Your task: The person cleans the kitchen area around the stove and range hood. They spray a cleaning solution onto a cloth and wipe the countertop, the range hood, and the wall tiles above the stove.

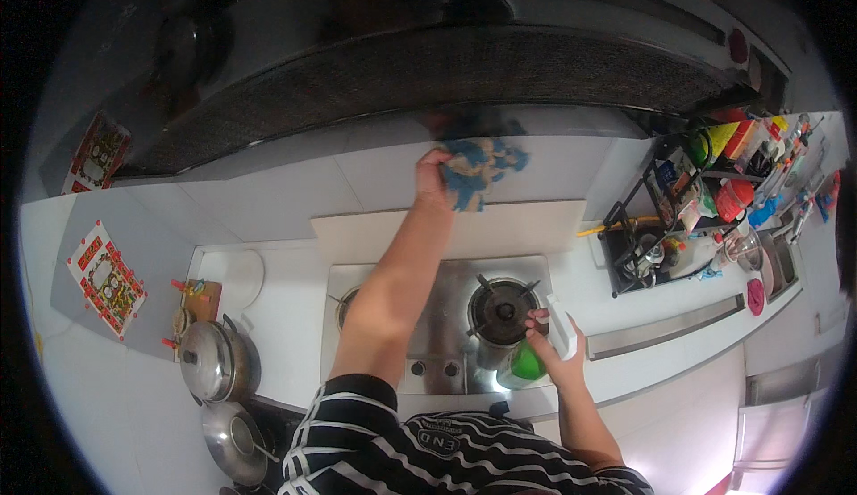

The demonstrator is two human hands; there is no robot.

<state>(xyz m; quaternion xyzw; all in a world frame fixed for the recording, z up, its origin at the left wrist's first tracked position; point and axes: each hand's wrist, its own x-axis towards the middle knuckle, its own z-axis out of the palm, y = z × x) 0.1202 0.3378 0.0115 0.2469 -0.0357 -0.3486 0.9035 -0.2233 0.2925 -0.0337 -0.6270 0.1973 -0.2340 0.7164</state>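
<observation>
My left hand (pixel 434 175) is raised to the tiled wall just below the range hood (pixel 428 73), gripping a blue and tan patterned cloth (pixel 477 170). A green spray bottle (pixel 522 364) with a white trigger head is held in my right hand (pixel 552 344), over the right front of the steel gas stove (pixel 442 307). Behind that hand lies the right burner (pixel 503 310). My left forearm crosses over the stove and partly hides the left burner.
A lidded steel pot (pixel 207 361) and a wok (pixel 234 441) stand at the left. On the right, a black rack (pixel 622 247) holds bottles and packets, with a sink (pixel 780 257) beyond. A beige panel (pixel 361 230) leans behind the stove.
</observation>
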